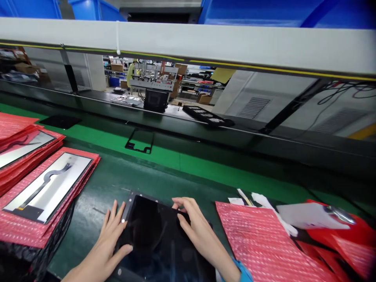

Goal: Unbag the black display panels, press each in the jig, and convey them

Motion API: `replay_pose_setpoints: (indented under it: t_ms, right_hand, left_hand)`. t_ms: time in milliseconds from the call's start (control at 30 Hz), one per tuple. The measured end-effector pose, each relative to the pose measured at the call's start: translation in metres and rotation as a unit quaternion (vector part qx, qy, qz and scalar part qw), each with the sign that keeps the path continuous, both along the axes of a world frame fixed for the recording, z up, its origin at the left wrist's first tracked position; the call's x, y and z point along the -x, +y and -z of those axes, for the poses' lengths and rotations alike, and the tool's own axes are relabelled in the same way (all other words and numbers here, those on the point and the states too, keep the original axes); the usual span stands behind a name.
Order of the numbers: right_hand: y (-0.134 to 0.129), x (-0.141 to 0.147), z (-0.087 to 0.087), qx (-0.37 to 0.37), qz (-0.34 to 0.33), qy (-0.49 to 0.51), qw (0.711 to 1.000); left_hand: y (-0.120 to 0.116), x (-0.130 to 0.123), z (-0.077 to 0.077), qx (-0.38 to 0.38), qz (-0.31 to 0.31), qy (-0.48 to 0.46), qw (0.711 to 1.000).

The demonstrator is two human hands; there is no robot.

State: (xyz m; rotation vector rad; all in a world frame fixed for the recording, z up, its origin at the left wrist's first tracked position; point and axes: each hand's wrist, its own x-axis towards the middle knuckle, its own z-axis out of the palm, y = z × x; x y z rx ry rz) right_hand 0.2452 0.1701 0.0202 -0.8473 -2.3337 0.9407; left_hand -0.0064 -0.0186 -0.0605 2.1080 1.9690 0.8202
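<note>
A glossy black glass panel (155,250) lies on a dark grey plate (129,207) with light round dots along its border, in front of me on the dark green bench. My left hand (110,243) rests at the left side of the panel with fingers spread. Its thumb lies on the glass and its fingertips reach the plate's border. Over the panel's far right part is my right hand (195,227), fingers bent, the thumb apart from the forefinger. Its fingertips are near the far edge. No held thing shows in either hand.
At left lie stacks of red bubble bags (85,160) with a display screen (55,184) and its ribbon cable on top. More red bubble wrap (258,235) and white scraps (270,205) are at right. A thin black frame (140,141) lies behind, below a shelf beam (188,43).
</note>
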Motion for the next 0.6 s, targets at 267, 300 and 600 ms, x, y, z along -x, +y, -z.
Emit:
replay_pose_setpoints:
  t_ms: [267, 300, 600]
  right_hand:
    - [0.027, -0.023, -0.056, -0.003, -0.006, 0.009, 1.000]
    - [0.030, -0.026, -0.065, -0.053, 0.027, 0.032, 0.998]
    - [0.009, -0.087, -0.061, -0.271, 0.226, 0.037, 0.935]
  left_hand:
    - [0.043, -0.035, -0.038, 0.047, -0.031, -0.481, 0.875]
    - [0.061, -0.037, -0.052, 0.035, -0.017, -0.530, 0.847]
    - [0.285, -0.013, -0.098, -0.009, -0.082, -0.530, 0.844]
